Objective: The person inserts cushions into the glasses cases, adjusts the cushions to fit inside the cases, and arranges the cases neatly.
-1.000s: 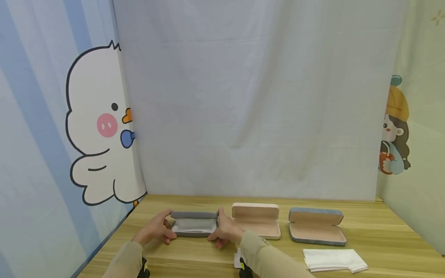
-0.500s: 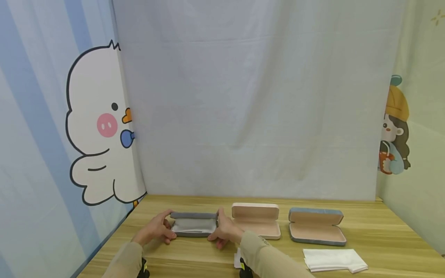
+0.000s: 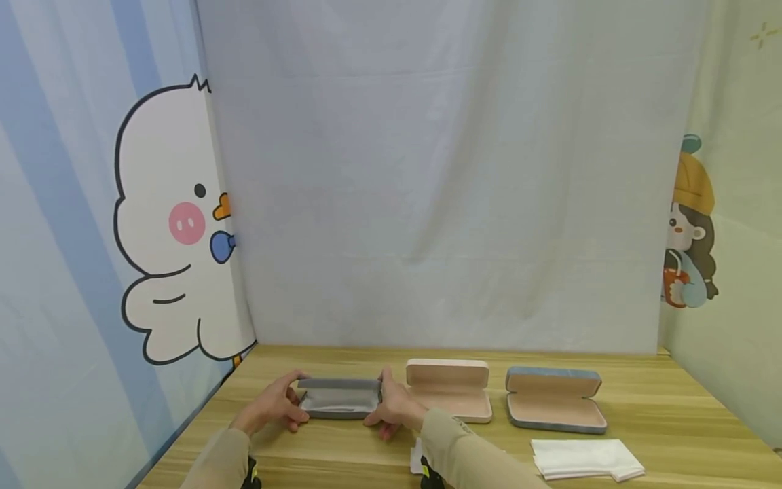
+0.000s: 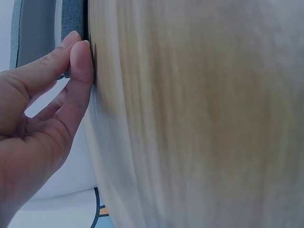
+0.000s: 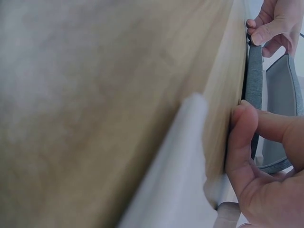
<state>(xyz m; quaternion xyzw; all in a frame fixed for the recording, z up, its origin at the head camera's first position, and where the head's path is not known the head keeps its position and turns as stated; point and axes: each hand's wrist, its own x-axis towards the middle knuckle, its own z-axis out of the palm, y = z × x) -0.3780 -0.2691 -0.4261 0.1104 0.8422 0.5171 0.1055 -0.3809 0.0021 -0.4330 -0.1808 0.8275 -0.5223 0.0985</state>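
Note:
A grey glasses case [image 3: 340, 415] sits on the table, its lid [image 3: 339, 384] partly lowered over the base. Pale folded cloth [image 3: 336, 399] lies inside. My left hand [image 3: 271, 406] holds the case's left end, index finger up by the lid and thumb at the front corner. At the opposite end, my right hand [image 3: 396, 407] grips the case in the same manner. The left wrist view has the left thumb and fingertips right at the case's grey fabric corner [image 4: 72, 21]. In the right wrist view, both hands frame the case's long front wall [image 5: 255, 76].
Right of the grey case stands an opened pale pink glasses case [image 3: 449, 373], partly behind my right arm. Farther right is an opened blue one [image 3: 556, 424]. Folded white cloths [image 3: 586, 458] lie in front of it, and a white piece [image 3: 417, 458] shows beside my right sleeve.
The grey case's lid has come down slightly toward the base, with both hands staying at its ends. The head view has shifted a little. The other cases and cloths lie as before.

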